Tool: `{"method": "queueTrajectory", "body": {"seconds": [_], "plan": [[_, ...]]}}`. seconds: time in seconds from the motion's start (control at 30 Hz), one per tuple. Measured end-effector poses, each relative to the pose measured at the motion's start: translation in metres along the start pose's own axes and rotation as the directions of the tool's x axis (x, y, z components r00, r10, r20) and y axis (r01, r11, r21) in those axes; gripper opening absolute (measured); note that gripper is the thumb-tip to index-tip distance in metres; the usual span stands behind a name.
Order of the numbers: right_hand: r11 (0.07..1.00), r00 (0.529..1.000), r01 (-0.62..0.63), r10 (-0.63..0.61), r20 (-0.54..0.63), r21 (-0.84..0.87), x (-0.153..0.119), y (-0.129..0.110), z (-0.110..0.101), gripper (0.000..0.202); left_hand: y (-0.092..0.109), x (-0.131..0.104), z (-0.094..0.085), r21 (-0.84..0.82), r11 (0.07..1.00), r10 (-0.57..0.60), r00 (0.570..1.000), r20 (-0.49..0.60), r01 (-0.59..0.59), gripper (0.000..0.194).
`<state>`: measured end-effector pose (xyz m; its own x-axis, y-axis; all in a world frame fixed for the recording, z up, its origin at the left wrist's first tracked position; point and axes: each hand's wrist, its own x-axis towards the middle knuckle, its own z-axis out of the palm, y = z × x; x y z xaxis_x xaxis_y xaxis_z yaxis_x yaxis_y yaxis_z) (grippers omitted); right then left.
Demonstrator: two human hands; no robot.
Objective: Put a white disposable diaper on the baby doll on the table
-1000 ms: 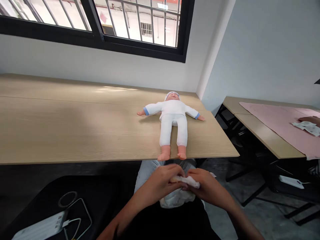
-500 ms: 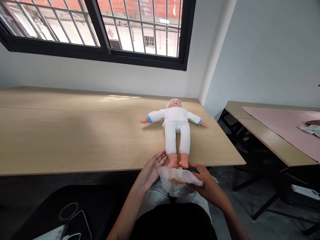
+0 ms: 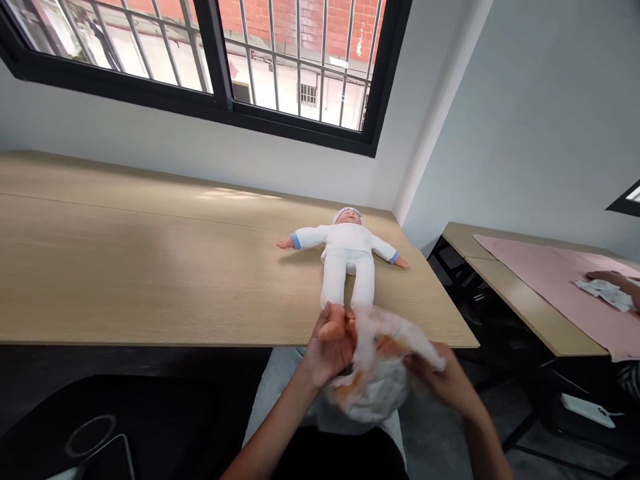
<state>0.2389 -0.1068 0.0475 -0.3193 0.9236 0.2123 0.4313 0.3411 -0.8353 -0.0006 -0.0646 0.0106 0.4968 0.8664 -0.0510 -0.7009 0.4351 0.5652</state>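
A baby doll (image 3: 349, 240) in white clothes with blue cuffs lies on its back on the wooden table (image 3: 150, 267), arms spread and bare feet at the front edge. My left hand (image 3: 327, 350) is palm up beneath the doll's feet, its fingers curled around the foot on the left. In my right hand (image 3: 440, 377) is a whitish, orange-patterned cloth (image 3: 383, 373), blurred by motion, gripped at its right end. The cloth hangs in front of the table edge and covers the doll's other foot in part.
To the right, another table (image 3: 560, 333) bears a pink cloth (image 3: 545, 280), where another person's hand (image 3: 617, 280) rests on a white patterned item. A black chair (image 3: 150, 407) stands at lower left. A white device (image 3: 587, 410) lies at lower right. A barred window is behind.
My left hand has moved from beside the doll's feet to under them and closed on one. The cloth in my right hand has swung up and right. The view has tilted slightly.
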Motion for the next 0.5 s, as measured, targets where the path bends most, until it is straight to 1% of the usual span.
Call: {"method": "queueTrajectory", "body": {"seconds": [0.03, 0.07, 0.1, 0.13, 0.17, 0.2, 0.23, 0.27, 0.3, 0.33, 0.37, 0.4, 0.43, 0.47, 0.5], "plan": [[0.998, 0.994, -0.042, 0.037, -0.098, -0.053, -0.001, -0.001, -0.02, 0.026, -0.001, 0.001, -0.002, -0.068, 0.997, -0.028, 1.0, 0.011, 0.029, 0.047], [0.99, 0.971, -0.098, 0.072, -0.227, -0.106, 0.0, -0.004, -0.042, 0.029, -0.001, 0.002, -0.004, -0.134, 0.989, -0.057, 0.998, 0.027, 0.06, 0.042], [0.975, 0.931, -0.151, 0.084, -0.356, -0.163, 0.002, -0.01, -0.065, 0.032, -0.001, 0.003, -0.005, -0.187, 0.978, -0.088, 0.995, 0.055, 0.097, 0.038], [0.951, 0.878, -0.2, 0.069, -0.474, -0.234, 0.005, -0.019, -0.088, 0.036, -0.001, 0.004, -0.007, -0.21, 0.97, -0.111, 0.991, 0.079, 0.126, 0.034], [0.915, 0.828, -0.256, 0.041, -0.559, -0.312, 0.009, -0.03, -0.109, 0.039, 0.0, 0.005, -0.007, -0.222, 0.964, -0.128, 0.987, 0.099, 0.147, 0.031], [0.861, 0.782, -0.321, 0.006, -0.623, -0.395, 0.014, -0.043, -0.127, 0.04, 0.001, 0.005, -0.008, -0.227, 0.96, -0.139, 0.984, 0.114, 0.162, 0.028], [0.79, 0.736, -0.381, -0.055, -0.675, -0.48, 0.018, -0.055, -0.142, 0.039, 0.001, 0.006, -0.008, -0.228, 0.957, -0.152, 0.981, 0.123, 0.177, 0.026], [0.704, 0.71, -0.401, -0.166, -0.685, -0.586, 0.023, -0.068, -0.152, 0.038, 0.002, 0.006, -0.007, -0.23, 0.955, -0.16, 0.979, 0.123, 0.185, 0.026], [0.6, 0.679, -0.415, -0.296, -0.671, -0.684, 0.026, -0.079, -0.159, 0.039, 0.002, 0.006, -0.006, -0.234, 0.954, -0.164, 0.98, 0.116, 0.187, 0.028], [0.496, 0.64, -0.427, -0.425, -0.64, -0.756, 0.029, -0.088, -0.161, 0.04, 0.002, 0.006, -0.005, -0.24, 0.952, -0.168, 0.98, 0.104, 0.189, 0.031], [0.403, 0.615, -0.426, -0.528, -0.586, -0.81, 0.031, -0.094, -0.159, 0.04, 0.002, 0.006, -0.004, -0.247, 0.95, -0.173, 0.981, 0.092, 0.19, 0.034], [0.328, 0.603, -0.41, -0.603, -0.522, -0.851, 0.032, -0.097, -0.153, 0.039, 0.003, 0.005, -0.003, -0.256, 0.947, -0.177, 0.981, 0.082, 0.193, 0.034], [0.272, 0.606, -0.371, -0.653, -0.453, -0.888, 0.033, -0.096, -0.145, 0.036, 0.003, 0.005, -0.001, -0.268, 0.943, -0.183, 0.98, 0.072, 0.196, 0.032], [0.234, 0.635, -0.303, -0.673, -0.379, -0.924, 0.033, -0.092, -0.133, 0.031, 0.004, 0.004, 0.001, -0.278, 0.94, -0.187, 0.98, 0.062, 0.197, 0.029], [0.213, 0.68, -0.212, -0.669, -0.301, -0.954, 0.033, -0.084, -0.118, 0.026, 0.005, 0.003, 0.003, -0.284, 0.939, -0.187, 0.981, 0.047, 0.193, 0.026]]}}
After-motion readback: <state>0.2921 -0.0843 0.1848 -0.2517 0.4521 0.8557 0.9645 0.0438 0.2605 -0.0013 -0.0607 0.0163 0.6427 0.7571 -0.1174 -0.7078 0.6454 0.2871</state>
